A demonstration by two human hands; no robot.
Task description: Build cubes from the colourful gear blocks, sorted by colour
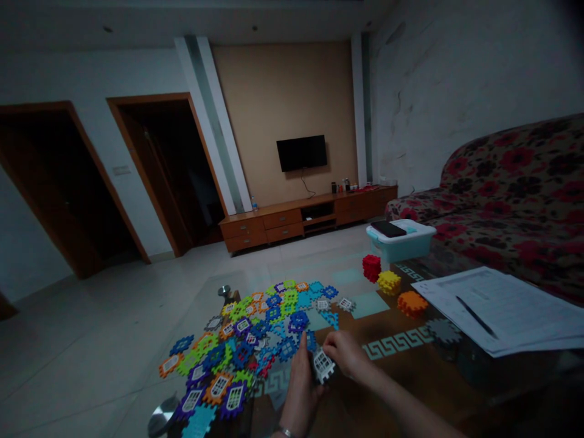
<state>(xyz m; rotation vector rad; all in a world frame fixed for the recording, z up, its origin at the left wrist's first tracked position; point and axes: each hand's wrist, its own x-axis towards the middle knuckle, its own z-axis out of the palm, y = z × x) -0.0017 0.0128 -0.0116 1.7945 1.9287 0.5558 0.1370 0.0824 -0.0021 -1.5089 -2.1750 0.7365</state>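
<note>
Near the front of the glass table, my left hand (pixel 300 380) is closed around the left side of a grey interlocking plastic tile (pixel 323 366) with a white window lattice. My right hand (pixel 347 354) pinches the same tile at its upper right edge. The tile is tilted, its lattice turned towards me. Whether further tiles lie stacked behind it is hidden. Just left of my hands spreads a loose heap of interlocking tiles (pixel 274 313) in blue, green, orange, purple and grey, many with window cut-outs.
Small stacks stand to the right: red (pixel 371 268), yellow (pixel 389 283), orange (pixel 412 304) and grey (pixel 443 331). Papers (pixel 506 304) with a pen (pixel 477 316) lie beyond them. A lidded tub (pixel 401 246) carries a dark phone (pixel 387 229). A floral sofa (pixel 511 176) borders the right.
</note>
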